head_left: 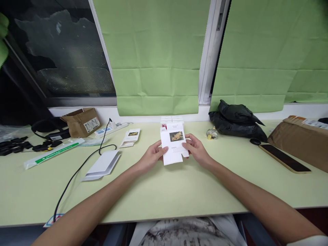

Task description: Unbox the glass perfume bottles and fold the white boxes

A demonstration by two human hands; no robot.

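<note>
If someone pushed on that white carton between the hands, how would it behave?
The white carton is probably light: the left hand and right hand hold it by its edges. It may bend easily, since its notched lower end looks like thin card. Rolling seems unlikely given its flat face.

On the pale green table (159, 194) we list one open brown box (82, 123), one white power strip (112, 127), one green-striped packet (57, 152), one folded white carton (102, 163), one small printed carton (131, 136), one black plastic bag (235, 125), one phone (284, 158).
</note>
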